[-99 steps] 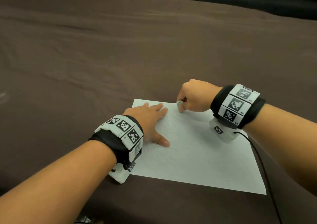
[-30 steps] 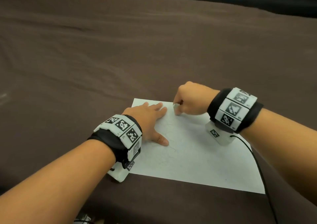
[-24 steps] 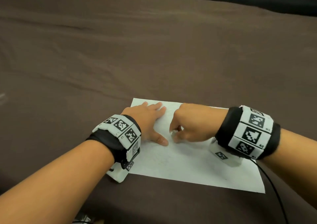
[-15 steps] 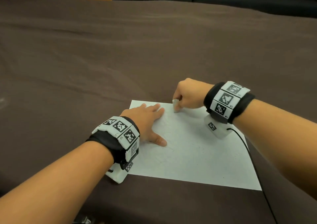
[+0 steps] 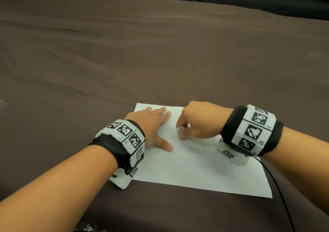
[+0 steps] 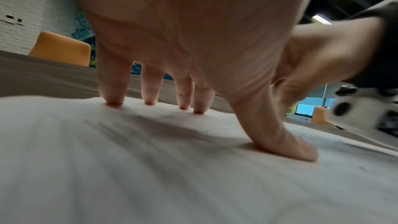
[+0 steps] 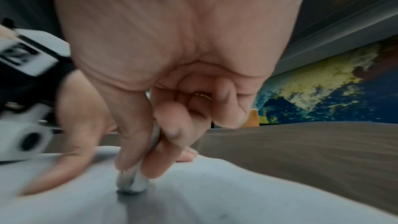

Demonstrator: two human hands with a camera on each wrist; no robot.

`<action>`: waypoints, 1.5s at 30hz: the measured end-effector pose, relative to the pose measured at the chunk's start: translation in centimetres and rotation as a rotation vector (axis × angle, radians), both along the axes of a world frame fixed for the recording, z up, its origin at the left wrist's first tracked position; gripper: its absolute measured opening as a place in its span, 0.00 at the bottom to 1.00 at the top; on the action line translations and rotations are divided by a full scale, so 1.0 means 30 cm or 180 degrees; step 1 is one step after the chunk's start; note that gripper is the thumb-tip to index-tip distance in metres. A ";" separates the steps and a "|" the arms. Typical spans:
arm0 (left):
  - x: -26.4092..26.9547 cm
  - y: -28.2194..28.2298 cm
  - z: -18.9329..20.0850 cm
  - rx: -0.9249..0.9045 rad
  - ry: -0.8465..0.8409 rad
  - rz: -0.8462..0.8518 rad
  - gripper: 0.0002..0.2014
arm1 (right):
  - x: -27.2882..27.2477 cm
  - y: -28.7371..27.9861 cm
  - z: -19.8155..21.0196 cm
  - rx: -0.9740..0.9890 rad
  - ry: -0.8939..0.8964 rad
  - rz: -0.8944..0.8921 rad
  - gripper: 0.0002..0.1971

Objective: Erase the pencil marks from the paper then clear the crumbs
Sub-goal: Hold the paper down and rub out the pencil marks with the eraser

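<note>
Rubbing is under way, by my reading: right hand (image 5: 197, 123) pinches a small white eraser (image 5: 180, 130) between thumb and fingertips, its lower end pressed onto the paper (image 5: 204, 171). The right wrist view shows this best — eraser (image 7: 132, 182) standing nearly upright, contact patch in shadow, remaining fingers curled into the palm.

Left hand (image 5: 151, 125) lies flat with fingers straight and spread, pressing the sheet's upper-left portion. In the left wrist view four fingertips (image 6: 113, 99) and the thumb (image 6: 286, 142) dent the paper slightly; no grip, only downward pressure.

Paper sits lower centre of the head frame on the brown cloth-covered desk (image 5: 160, 53). Faint pencil marks (image 5: 175, 156) — curved outlines — show just below the left thumb and between the two hands. So erasing is not finished, and crumb clearing is not started. Individual crumbs are too small to tell apart; a few dark specks in the lower right of the right wrist view may be some.

Risks from here:
- The cloth underlay looks soft, so hard strokes could buckle or crease the sheet.
- Only the left part is pinned, so strokes toward the lower right could drag or pivot the paper.
- Eraser is short and held near its tip, so it could roll out of the pinch.
- Faint lines are easy to miss.
</note>
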State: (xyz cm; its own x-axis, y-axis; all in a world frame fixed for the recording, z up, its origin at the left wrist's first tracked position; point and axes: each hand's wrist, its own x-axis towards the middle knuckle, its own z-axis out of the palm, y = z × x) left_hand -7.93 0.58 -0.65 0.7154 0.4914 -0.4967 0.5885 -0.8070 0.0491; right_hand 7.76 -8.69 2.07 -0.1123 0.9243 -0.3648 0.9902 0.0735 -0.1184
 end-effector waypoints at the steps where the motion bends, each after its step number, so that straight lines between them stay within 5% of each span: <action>1: 0.000 -0.002 0.002 0.0001 -0.0011 0.0014 0.56 | 0.021 0.024 0.005 0.0030 -0.0007 -0.0140 0.09; 5: 0.002 -0.005 0.005 -0.0001 -0.0016 0.0031 0.56 | 0.076 0.100 0.004 0.0140 -0.0169 -0.0512 0.09; 10: -0.002 0.000 -0.006 -0.0022 -0.0038 0.0068 0.57 | -0.024 0.007 -0.018 0.0346 -0.0513 -0.0065 0.19; 15: 0.001 0.003 -0.009 0.0028 -0.0027 0.0039 0.58 | -0.071 -0.098 -0.017 0.0106 -0.0076 0.0407 0.13; 24: -0.027 -0.013 0.009 0.0039 0.0098 0.0065 0.54 | 0.032 0.036 -0.010 0.0301 -0.0211 -0.0383 0.12; 29: -0.032 -0.009 0.003 0.0075 0.0095 0.0032 0.54 | -0.061 -0.075 -0.035 0.0401 -0.0169 0.0144 0.19; 36: -0.029 -0.007 0.004 0.0099 0.0101 -0.0015 0.55 | -0.063 -0.088 -0.018 -0.0174 0.0320 0.0280 0.12; 41: -0.032 -0.012 0.010 0.0058 0.0101 0.0028 0.55 | -0.016 0.008 -0.005 0.0202 -0.0187 -0.0039 0.12; 45: -0.034 -0.007 -0.001 0.0064 0.0105 0.0008 0.56 | -0.076 -0.066 -0.022 0.0324 -0.0257 0.0296 0.18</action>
